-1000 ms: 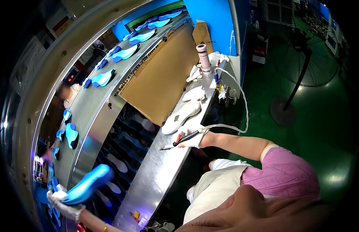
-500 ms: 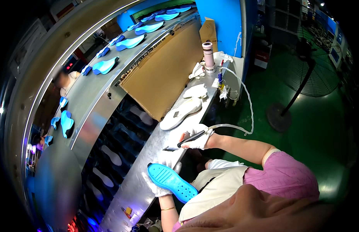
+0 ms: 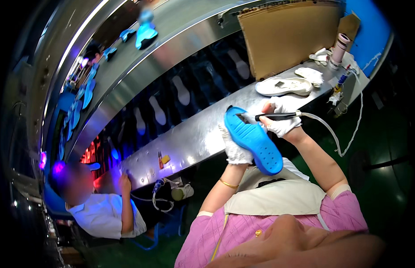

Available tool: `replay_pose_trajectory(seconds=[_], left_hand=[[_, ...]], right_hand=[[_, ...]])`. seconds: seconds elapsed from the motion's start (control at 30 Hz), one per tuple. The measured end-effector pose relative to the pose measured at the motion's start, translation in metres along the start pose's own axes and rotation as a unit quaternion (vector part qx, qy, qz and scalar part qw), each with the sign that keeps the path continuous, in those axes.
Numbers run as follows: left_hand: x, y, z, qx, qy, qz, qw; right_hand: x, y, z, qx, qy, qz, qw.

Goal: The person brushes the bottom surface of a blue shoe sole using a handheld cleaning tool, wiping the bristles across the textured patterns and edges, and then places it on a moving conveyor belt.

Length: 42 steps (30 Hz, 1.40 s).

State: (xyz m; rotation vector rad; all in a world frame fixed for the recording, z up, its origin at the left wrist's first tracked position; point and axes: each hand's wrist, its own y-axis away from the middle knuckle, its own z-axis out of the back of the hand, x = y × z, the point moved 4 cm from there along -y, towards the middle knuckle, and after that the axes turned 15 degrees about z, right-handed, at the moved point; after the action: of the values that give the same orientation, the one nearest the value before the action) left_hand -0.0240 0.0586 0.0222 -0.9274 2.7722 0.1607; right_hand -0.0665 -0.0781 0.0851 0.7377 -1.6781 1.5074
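A blue shoe sole (image 3: pixel 256 142) with slots and small holes rests in my left hand (image 3: pixel 236 149), which wears a white glove and grips it from beneath and along its left edge. My right hand (image 3: pixel 282 119), gloved in white with some fingertips bare, is closed on a black-handled glue brush (image 3: pixel 279 116). The dark brush tip lies over the upper part of the sole, near its black-tipped end. From the handle's back end runs a clear tube (image 3: pixel 334 137). A white shoe (image 3: pixel 283 86) lies on the metal bench (image 3: pixel 189 131) beyond my right hand.
A large cardboard sheet (image 3: pixel 292 38) stands behind the shoe, with a pink bottle (image 3: pixel 339 51) to its right. Beyond the bench, a conveyor (image 3: pixel 176 27) carries blue soles. At left sits a co-worker (image 3: pixel 104 212) in a white shirt, near a small yellow block (image 3: pixel 165 159).
The view has swung left, bringing the co-worker into sight. The brush has gone from over the bench to the sole, and both hands are now close together.
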Motion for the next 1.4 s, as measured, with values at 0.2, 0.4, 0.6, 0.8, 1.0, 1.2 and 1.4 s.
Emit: replay_pose_trajectory(seconds=[0.2,0.4,0.6,0.8,1.0,1.2,1.4], left_hand=[[0.006,0.001,0.009,-0.063,-0.065,-0.058,0.994],[0.007,0.000,0.012,-0.064,-0.047,-0.012,0.997],[-0.005,0.004,0.013,-0.143,-0.087,-0.021,0.986],[-0.012,0.011,0.006,-0.055,-0.082,0.072,0.992],[-0.020,0.021,-0.005,-0.049,-0.101,0.109,0.988],[0.016,0.051,0.020,0.067,-0.164,0.258,0.950],[0.006,0.032,0.033,0.007,-0.137,0.210,0.968]], right_hand=[[0.006,-0.005,-0.023,-0.038,0.025,0.034,0.998],[0.007,0.008,-0.033,0.021,-0.007,0.009,1.000],[0.020,0.009,-0.044,0.074,0.193,0.145,0.968],[0.003,0.028,-0.035,0.020,0.071,0.059,0.996],[0.000,0.044,-0.039,0.064,0.041,0.038,0.996],[-0.008,0.054,0.003,0.015,0.066,-0.019,0.998],[0.000,0.052,-0.012,0.039,-0.067,-0.029,0.997]])
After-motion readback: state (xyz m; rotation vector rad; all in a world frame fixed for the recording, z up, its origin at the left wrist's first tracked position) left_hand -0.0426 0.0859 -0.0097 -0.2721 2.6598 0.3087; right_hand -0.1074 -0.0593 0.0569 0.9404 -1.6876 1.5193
